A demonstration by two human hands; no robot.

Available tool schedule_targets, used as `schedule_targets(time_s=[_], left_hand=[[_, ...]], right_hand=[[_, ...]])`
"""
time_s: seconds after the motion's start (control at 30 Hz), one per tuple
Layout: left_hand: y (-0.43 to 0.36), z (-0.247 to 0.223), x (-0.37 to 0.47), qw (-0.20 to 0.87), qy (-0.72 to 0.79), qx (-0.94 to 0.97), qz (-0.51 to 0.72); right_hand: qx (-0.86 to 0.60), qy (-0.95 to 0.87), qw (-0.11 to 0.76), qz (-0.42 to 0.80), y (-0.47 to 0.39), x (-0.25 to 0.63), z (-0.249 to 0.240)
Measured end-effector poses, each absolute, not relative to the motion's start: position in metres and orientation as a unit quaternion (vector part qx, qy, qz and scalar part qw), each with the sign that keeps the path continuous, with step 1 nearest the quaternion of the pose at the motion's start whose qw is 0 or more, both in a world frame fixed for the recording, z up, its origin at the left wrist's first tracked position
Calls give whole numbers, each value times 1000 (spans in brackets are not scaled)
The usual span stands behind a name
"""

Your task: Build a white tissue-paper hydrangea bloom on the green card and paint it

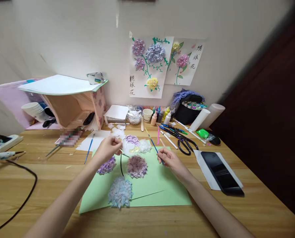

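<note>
Paintbrush (152, 142) in right hand (171, 161)

The sheet (162, 180) is pale mint green and carries a purple-and-white flower (106, 166), a dusky mauve flower (137, 166), a pale blue flower (120, 192) flecked with white, and a near-black stem (122, 165). The brush (154, 146) is blue toward one end and yellowish toward the other, while the palette (130, 146) is white with purple and pale yellow patches. Around them are a tan, wood-grained counter (53, 188), a black phone (220, 172), black scissors (184, 142), a bright green packet (202, 133), and a pink box (99, 104) patterned with darker pink motifs.
</note>
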State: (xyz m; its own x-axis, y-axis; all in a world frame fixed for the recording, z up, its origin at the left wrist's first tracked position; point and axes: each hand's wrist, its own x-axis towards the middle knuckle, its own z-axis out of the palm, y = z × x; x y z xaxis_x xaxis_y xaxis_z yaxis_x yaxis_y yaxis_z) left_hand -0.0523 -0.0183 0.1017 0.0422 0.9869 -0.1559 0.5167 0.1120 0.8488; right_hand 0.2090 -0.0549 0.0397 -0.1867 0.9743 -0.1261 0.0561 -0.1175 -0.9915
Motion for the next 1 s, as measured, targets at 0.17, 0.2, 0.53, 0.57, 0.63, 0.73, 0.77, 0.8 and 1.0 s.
schedule_targets(time_s=[0.17,0.2,0.53,0.57,0.63,0.73,0.77,0.8,1.0], left_hand=[[-50,77,-61,494,605,488,390],[-51,74,-60,503,602,476,397],[-35,75,-54,550,583,430,415],[-33,76,-55,553,582,425,418],[-31,77,-56,559,579,414,425],[-26,79,-57,569,574,409,424],[-24,79,-57,572,574,407,422],[-23,80,-57,573,574,407,421],[-16,81,-60,571,594,396,405]], right_hand=[[-474,-576,423,514,-64,188,35],[-471,-587,422,505,-65,185,36],[-516,-675,397,348,-66,172,43],[-519,-680,393,339,-66,172,43],[-523,-690,384,320,-65,173,43],[-520,-711,380,282,-65,175,42],[-516,-719,380,268,-65,176,42],[-511,-728,379,255,-65,177,41],[-485,-770,376,177,-63,182,38]])
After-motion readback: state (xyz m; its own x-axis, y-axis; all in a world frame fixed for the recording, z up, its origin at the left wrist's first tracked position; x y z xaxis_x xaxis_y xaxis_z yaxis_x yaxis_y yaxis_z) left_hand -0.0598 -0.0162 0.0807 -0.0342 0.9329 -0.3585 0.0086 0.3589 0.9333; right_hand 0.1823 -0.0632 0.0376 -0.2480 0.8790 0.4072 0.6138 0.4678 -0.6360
